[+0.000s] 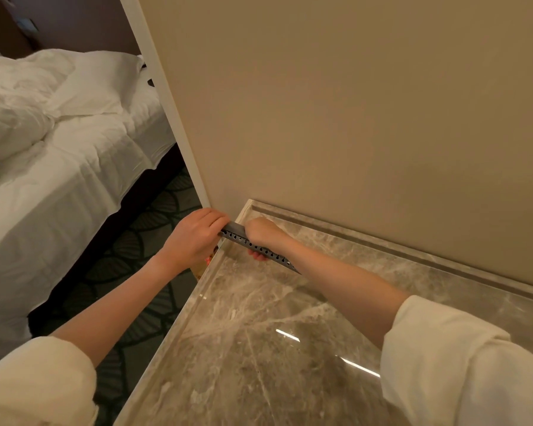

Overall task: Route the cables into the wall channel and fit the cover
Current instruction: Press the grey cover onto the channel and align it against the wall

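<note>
Head view looks down at your two hands meeting just left of the frame's middle, at the far left corner of the marble bench (259, 318). Your left hand (194, 238) has its fingers curled over the left end of a grey perforated channel strip (260, 249), gripping it where the strip pokes past the bench's left edge. Your right hand (263, 233) is wrapped round the same strip a little further right, knuckles up, with fingertips showing pink underneath it. So both hands are clenched on the strip.

That strip runs at a slant from the middle of the frame down toward the right, a row of keyhole-shaped holes along its side, and its right end slips out of sight behind your right forearm. It sits just above the bench near the raised marble lip at the back, close to the beige wall (351, 103) but apart from it. Whether it touches the bench surface I cannot tell.

Both your forearms are bare, with cream sleeves (462, 364) pushed up at the lower corners of the frame. At the left of the frame lies a bed (59, 133) with rumpled white bedding, and between it and the bench a dark carpet (130, 256) with a leaf pattern.
</note>
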A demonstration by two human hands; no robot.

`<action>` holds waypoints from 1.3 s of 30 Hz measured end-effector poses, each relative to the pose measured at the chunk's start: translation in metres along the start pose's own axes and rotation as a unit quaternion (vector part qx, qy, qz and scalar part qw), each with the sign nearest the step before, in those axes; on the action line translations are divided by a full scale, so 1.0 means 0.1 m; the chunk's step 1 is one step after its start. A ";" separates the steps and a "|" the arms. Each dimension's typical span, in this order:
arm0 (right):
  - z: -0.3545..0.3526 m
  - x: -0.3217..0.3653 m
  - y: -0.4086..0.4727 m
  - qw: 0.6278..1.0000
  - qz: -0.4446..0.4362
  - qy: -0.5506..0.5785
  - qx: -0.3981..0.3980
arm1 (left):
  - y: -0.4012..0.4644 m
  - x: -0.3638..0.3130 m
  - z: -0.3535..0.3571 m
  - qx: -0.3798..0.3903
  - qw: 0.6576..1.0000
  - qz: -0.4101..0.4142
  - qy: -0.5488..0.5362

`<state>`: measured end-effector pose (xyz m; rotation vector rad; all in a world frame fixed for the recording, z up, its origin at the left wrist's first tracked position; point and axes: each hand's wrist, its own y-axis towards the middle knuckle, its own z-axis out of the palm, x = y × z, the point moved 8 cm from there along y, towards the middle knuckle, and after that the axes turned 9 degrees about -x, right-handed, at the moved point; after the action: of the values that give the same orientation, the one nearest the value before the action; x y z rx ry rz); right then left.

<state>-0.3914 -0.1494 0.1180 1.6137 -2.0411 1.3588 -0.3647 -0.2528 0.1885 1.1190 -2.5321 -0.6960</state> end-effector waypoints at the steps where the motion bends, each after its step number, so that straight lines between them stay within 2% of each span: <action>1: 0.00 -0.01 0.00 1.000 -0.011 -0.004 -0.014 | 0.03 0.04 0.01 0.036 0.999 -0.022 -0.031; 3: -0.01 -0.04 -0.04 0.999 -0.025 -0.017 -0.032 | 0.07 0.14 0.05 0.113 0.983 -0.086 -0.113; 6: 0.03 -0.03 -0.12 0.998 -0.038 -0.031 -0.040 | 0.13 0.29 0.17 0.242 0.928 -0.188 -0.212; 9: 0.09 -0.02 -0.18 0.997 -0.037 -0.041 -0.046 | 0.22 0.32 0.34 0.300 0.909 -0.211 -0.198; 12: 0.09 -0.04 -0.22 0.995 -0.034 -0.055 -0.071 | 0.08 0.24 0.68 0.433 0.856 -0.232 -0.164; 14: 0.08 -0.04 -0.24 0.994 -0.036 -0.061 -0.088 | 0.07 0.25 0.79 0.460 0.834 -0.255 -0.166; 17: 0.07 -0.04 -0.27 0.991 -0.036 -0.061 -0.116 | 0.09 0.30 0.84 0.457 0.832 -0.273 -0.153; 20: 0.05 -0.08 -0.26 0.991 -0.009 -0.031 -0.126 | 0.09 0.34 0.88 0.424 0.855 -0.278 -0.109; 23: 0.05 -0.14 -0.23 0.995 0.035 0.014 -0.087 | 0.08 0.35 0.88 0.414 0.861 -0.287 -0.077; 27: 0.07 -0.14 -0.19 0.998 0.041 0.020 -0.050 | 0.07 0.35 0.84 0.413 0.863 -0.288 -0.041; 32: 0.09 -0.10 -0.21 0.993 0.001 -0.037 -0.110 | 0.02 0.34 0.87 0.390 0.882 -0.263 -0.036; 39: 0.11 -0.05 -0.22 0.977 -0.051 -0.104 -0.178 | 0.02 0.27 0.77 0.279 0.936 -0.208 -0.059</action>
<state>-0.3672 -0.1533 0.1202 1.7226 -2.1284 0.7594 -0.4175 -0.2483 0.1267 1.8890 -2.6967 -0.1097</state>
